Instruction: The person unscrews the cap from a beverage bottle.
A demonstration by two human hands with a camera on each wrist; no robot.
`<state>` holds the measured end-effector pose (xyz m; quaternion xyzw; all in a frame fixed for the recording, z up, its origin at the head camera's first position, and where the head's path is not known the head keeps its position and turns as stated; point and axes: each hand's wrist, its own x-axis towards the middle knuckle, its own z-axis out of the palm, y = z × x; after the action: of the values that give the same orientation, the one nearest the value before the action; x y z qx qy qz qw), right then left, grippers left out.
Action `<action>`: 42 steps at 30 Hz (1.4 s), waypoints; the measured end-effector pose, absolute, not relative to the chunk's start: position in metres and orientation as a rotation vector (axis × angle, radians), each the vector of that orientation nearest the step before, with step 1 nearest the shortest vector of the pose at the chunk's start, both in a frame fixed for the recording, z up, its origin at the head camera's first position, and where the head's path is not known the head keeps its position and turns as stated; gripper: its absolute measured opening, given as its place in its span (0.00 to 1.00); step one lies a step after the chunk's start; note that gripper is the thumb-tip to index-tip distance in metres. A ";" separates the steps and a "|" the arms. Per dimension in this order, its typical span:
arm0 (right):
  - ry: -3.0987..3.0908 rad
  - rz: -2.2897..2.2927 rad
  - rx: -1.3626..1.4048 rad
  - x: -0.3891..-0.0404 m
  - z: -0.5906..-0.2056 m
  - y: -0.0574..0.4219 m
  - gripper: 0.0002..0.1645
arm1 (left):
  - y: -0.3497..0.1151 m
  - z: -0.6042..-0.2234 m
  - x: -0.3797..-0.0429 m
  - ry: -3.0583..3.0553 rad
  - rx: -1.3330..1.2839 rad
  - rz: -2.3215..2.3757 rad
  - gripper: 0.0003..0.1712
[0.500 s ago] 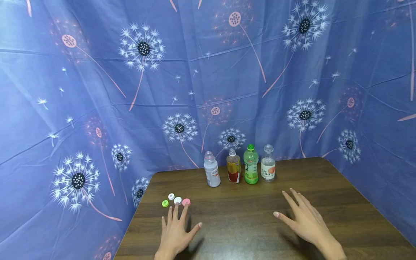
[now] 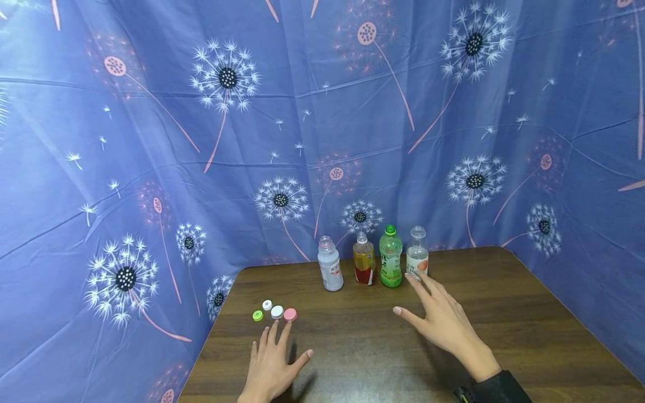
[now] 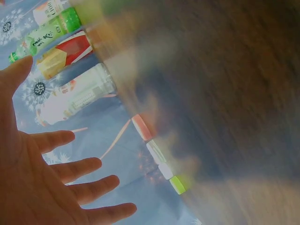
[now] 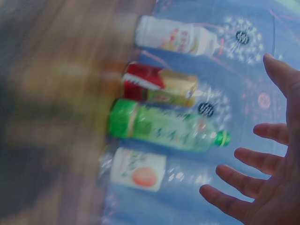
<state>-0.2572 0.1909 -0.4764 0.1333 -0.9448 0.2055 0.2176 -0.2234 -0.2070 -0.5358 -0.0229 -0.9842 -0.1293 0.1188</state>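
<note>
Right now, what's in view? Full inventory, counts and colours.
White bottle: 1, white, leftmost in back row
Red-and-yellow bottle: 1, second from left
Green bottle: 1, green, third
Clear bottle: 1, clear, pale label, rightmost
Green cap: 1, green, table's left
White caps: 2, white, between green and pink
Pink cap: 1, pink, rightmost cap
Table: 1, brown
Dandelion cloth: blue, behind table
Sleeve: 1, black, right wrist
Left hand: 1, near caps
Right hand: 1, nearest clear bottle

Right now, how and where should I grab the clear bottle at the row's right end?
I'd wrap your right hand around the body of the clear bottle, at its label, coming from the right. It stands upright, its body wider than its neck; the green bottle is close on its left, while no bottle stands on its right.
</note>
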 end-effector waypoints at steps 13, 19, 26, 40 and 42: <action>-2.554 0.551 0.564 -0.282 -0.439 0.137 0.53 | -0.214 -0.525 -0.215 -2.884 -0.057 -0.396 0.57; -2.522 0.587 0.626 -0.296 -0.431 0.118 0.53 | -0.215 -0.526 -0.211 -2.867 -0.092 -0.381 0.55; -2.530 0.620 0.692 -0.320 -0.431 0.096 0.52 | -0.217 -0.527 -0.204 -2.876 -0.133 -0.400 0.53; -2.647 0.728 0.633 -0.361 -0.432 0.057 0.55 | -0.223 -0.528 -0.200 -2.895 -0.123 -0.464 0.50; -2.664 0.751 0.622 -0.368 -0.433 0.052 0.56 | -0.223 -0.529 -0.200 -2.898 -0.131 -0.463 0.51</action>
<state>-0.3679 0.0521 -0.4332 0.2168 -0.9282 0.2617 0.1516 -0.2004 -0.2229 -0.5295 -0.0444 -0.9814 -0.1568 0.1018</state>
